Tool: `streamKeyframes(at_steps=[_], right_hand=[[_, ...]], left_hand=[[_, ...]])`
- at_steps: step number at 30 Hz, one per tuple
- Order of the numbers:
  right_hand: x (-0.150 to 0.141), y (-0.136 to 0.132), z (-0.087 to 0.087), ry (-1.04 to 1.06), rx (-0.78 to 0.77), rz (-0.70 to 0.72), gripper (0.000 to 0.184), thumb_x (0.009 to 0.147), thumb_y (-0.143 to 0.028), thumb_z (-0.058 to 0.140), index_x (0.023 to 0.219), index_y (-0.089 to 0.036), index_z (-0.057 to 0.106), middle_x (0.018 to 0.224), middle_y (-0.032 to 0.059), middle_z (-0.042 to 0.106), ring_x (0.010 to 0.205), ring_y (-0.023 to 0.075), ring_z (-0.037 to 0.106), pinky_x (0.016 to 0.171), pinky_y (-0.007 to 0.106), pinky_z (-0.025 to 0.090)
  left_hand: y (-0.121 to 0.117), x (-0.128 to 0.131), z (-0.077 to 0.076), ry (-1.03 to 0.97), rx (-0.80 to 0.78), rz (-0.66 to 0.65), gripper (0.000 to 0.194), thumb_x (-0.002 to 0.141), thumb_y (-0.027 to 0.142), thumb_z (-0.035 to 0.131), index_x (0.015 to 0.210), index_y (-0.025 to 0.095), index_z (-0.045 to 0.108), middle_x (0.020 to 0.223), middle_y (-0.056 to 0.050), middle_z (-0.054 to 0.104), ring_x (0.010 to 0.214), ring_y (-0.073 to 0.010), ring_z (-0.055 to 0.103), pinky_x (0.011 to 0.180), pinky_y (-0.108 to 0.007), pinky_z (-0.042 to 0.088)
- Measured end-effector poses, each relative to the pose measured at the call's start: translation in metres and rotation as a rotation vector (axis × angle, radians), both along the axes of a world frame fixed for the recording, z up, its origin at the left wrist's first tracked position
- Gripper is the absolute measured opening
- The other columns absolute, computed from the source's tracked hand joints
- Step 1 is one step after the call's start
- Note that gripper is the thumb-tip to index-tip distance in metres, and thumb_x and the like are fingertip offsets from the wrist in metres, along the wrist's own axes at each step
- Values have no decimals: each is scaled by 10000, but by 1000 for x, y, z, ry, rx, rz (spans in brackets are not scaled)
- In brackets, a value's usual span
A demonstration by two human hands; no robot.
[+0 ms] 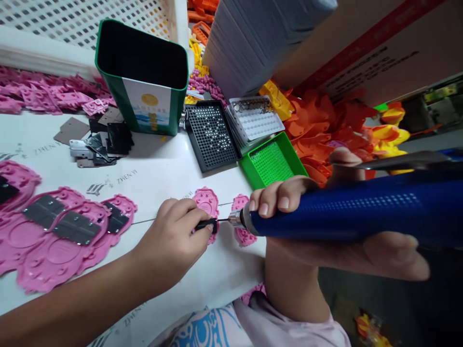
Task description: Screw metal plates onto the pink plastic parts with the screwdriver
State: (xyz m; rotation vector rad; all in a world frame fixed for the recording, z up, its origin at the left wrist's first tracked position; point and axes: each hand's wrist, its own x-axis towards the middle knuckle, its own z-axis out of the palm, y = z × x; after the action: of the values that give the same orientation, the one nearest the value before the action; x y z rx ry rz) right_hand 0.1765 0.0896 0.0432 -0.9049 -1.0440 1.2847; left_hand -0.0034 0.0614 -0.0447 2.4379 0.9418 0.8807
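My right hand is wrapped round a blue electric screwdriver held almost level, with a metal lever along its upper side. Its thin bit points left and meets a small black plate on a pink plastic part. My left hand is closed, fingertips pinching or pressing that black plate against the pink part; the fingers hide some of it. Just right of it, partly behind the screwdriver's nose, lies a second pink part. Whether a screw sits under the bit is too small to tell.
Pink parts with dark plates lie at left. Behind stand a green tin, loose plates, a black screw tray, a white tray and a green tray. Orange parts are heaped by a carton.
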Motion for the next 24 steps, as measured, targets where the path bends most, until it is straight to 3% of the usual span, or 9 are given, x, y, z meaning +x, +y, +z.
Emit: streamKeyframes(at_steps=[4,9,15,20,24], right_hand=[[3,-2,-4,17,0,44,268,716,-469,722,944,-332,689,649,2,630,557,190,586,597,381,501],[8,-10,-5,-56,80,86,412,749,-443,708,1128,-322,601,740,19,645,633,201,605,644,402,508],[9,-16,-10,-190,194,110,423,788,-450,661,1160,-280,553,760,18,627,626,206,617,628,418,526],[5,-14,-20,-133,212,146,466,775,-478,671,1191,-310,546,750,5,617,620,201,618,605,396,518],[4,-5,-21,-32,256,221,386,765,-478,620,1094,-275,619,730,14,603,619,190,601,583,362,493]], left_hand=[[0,0,0,1,-2,3,142,833,89,556,860,141,685,921,-93,664,897,-243,526,757,-399,389],[-2,3,1,26,17,45,136,854,110,553,806,144,676,887,-93,654,894,-238,530,750,-392,387],[-4,7,2,56,10,66,148,852,107,545,756,147,649,835,-84,623,855,-231,522,709,-377,386],[0,9,2,86,61,79,213,853,120,531,653,155,597,765,-83,588,808,-217,496,669,-346,368],[2,7,3,80,55,56,226,877,154,522,670,157,613,747,-72,579,777,-199,482,671,-333,359]])
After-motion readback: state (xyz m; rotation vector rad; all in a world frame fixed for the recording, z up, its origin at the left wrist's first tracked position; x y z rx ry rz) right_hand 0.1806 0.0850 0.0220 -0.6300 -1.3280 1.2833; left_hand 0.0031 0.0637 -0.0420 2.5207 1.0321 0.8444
